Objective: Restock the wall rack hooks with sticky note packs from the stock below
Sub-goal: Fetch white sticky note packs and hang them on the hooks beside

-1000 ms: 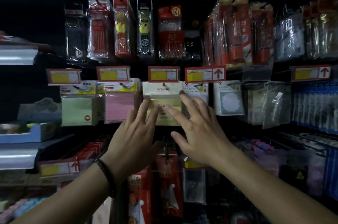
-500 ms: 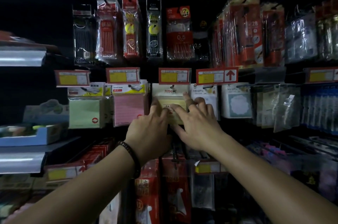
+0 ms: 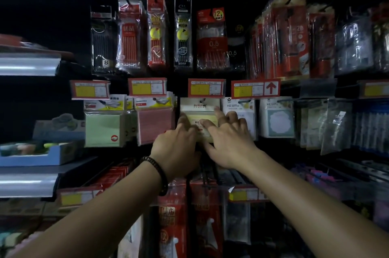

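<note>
— So where is the yellow sticky note pack [image 3: 202,119] held?
— It is hung on the hook [image 3: 203,100] under the third price tag [image 3: 206,88], between the pink pack [image 3: 154,126] and a white one [image 3: 242,105]. Its left edge is gripped by the curled left hand [image 3: 176,146]; its front is covered by the right hand [image 3: 230,142], fingers spread fairly flat.
— How is it best seated?
— The header hole should be kept level on the wire and the pack pushed fully back, so that neighbours are not dragged askew.
</note>
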`<state>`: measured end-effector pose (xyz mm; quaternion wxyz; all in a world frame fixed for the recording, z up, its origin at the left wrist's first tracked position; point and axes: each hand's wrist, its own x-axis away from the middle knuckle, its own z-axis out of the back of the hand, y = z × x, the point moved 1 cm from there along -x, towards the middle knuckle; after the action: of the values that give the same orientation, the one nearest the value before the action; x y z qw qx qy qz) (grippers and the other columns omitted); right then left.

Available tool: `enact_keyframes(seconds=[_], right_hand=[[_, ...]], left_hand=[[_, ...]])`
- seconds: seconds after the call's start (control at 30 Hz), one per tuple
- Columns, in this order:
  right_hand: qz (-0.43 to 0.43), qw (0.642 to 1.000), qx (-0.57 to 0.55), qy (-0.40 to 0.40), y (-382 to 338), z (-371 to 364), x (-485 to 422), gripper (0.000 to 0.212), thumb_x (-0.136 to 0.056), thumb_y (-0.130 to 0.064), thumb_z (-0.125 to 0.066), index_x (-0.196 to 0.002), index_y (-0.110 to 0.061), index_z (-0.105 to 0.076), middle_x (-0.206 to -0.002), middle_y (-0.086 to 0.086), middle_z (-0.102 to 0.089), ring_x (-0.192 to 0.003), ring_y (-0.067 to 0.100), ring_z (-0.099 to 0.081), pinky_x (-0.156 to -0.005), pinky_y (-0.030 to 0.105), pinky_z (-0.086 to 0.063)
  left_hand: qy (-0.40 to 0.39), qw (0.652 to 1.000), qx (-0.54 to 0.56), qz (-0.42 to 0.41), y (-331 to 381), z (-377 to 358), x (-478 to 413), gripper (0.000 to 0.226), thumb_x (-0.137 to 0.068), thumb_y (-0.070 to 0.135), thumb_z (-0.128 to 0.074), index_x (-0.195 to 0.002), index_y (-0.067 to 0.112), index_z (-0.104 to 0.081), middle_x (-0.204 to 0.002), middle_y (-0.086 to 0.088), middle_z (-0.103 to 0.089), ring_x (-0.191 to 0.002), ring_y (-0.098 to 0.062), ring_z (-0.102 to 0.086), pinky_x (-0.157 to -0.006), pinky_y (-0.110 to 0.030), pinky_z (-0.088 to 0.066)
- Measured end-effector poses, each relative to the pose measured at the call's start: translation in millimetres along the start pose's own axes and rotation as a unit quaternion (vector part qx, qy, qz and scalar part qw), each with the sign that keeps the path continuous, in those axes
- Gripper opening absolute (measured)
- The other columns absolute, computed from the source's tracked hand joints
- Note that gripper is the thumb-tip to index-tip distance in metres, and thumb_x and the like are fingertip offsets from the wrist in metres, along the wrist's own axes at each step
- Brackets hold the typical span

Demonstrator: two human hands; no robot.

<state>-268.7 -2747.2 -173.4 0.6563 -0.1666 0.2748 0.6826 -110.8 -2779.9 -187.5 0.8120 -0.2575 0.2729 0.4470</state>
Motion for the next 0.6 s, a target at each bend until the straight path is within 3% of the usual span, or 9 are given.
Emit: enact_keyframes(seconds=[0.13, 0.23, 0.33, 0.37, 0.47, 0.6], right_hand=[[0.007, 1.0, -0.005, 0.01, -6.8, 0.7, 13.2, 0.072, -0.103, -0.056, -0.052, -0.165, -0.032, -0.024, -0.177, 0.011, -0.001, -0.157, 0.042, -0.012, -0.126, 0.058, -0.019], [0.05, 0.994, -0.043, 0.081, -19.4, 3.7, 27.2, 0.057, -0.104, -0.045, -0.055, -0.156, -0.027, -0.041, -0.17, 0.009, -0.027, -0.151, 0.034, -0.026, -0.121, 0.051, -0.03], [0.106, 0.977, -0.08, 0.168, -37.5, 4.4, 38.3, 0.054, -0.099, -0.037, -0.06, -0.151, -0.024, -0.048, -0.152, 0.005, -0.046, -0.14, 0.029, -0.042, -0.112, 0.048, -0.043], [0.118, 0.973, -0.085, 0.177, -44.6, 3.9, 39.5, 0.059, -0.098, -0.036, -0.061, -0.153, -0.024, -0.046, -0.153, 0.006, -0.044, -0.14, 0.029, -0.042, -0.112, 0.049, -0.044], [0.139, 0.973, -0.066, 0.172, -65.4, 2.9, 34.7, 0.072, -0.098, -0.036, -0.062, -0.163, -0.027, -0.033, -0.169, 0.01, -0.026, -0.151, 0.035, -0.031, -0.12, 0.052, -0.036], [0.142, 0.979, -0.029, 0.145, -83.5, 0.8, 22.3, 0.076, -0.101, -0.047, -0.055, -0.167, -0.029, -0.022, -0.17, 0.009, -0.018, -0.153, 0.038, -0.023, -0.122, 0.056, -0.031]], left_hand=[[0.04, 0.998, 0.033, -0.026, -5.6, 12.1, 25.2, 0.054, -0.097, 0.053, -0.057, -0.146, 0.034, -0.044, -0.15, -0.003, -0.041, -0.096, -0.027, -0.071, -0.072, -0.044, -0.064], [0.09, 0.993, 0.054, -0.046, -16.0, 24.5, 52.4, 0.044, -0.098, 0.05, -0.057, -0.139, 0.033, -0.051, -0.142, 0.006, -0.043, -0.086, -0.016, -0.068, -0.06, -0.034, -0.062], [0.161, 0.985, 0.064, -0.021, -39.6, 37.3, 78.5, 0.038, -0.095, 0.042, -0.062, -0.128, 0.025, -0.058, -0.131, 0.002, -0.047, -0.078, -0.013, -0.06, -0.052, -0.029, -0.058], [0.176, 0.983, 0.055, -0.004, -50.3, 38.0, 84.5, 0.043, -0.091, 0.04, -0.068, -0.129, 0.023, -0.059, -0.133, -0.002, -0.047, -0.086, -0.016, -0.059, -0.057, -0.032, -0.06], [0.146, 0.989, -0.031, 0.022, -76.1, 30.6, 92.0, 0.075, -0.085, 0.046, -0.075, -0.151, 0.02, -0.049, -0.157, -0.011, -0.038, -0.124, -0.031, -0.05, -0.09, -0.044, -0.06], [0.113, 0.992, -0.063, 0.009, -84.9, 20.1, 89.8, 0.096, -0.086, 0.054, -0.07, -0.166, 0.021, -0.027, -0.174, -0.009, -0.015, -0.137, -0.033, -0.04, -0.103, -0.044, -0.054]])
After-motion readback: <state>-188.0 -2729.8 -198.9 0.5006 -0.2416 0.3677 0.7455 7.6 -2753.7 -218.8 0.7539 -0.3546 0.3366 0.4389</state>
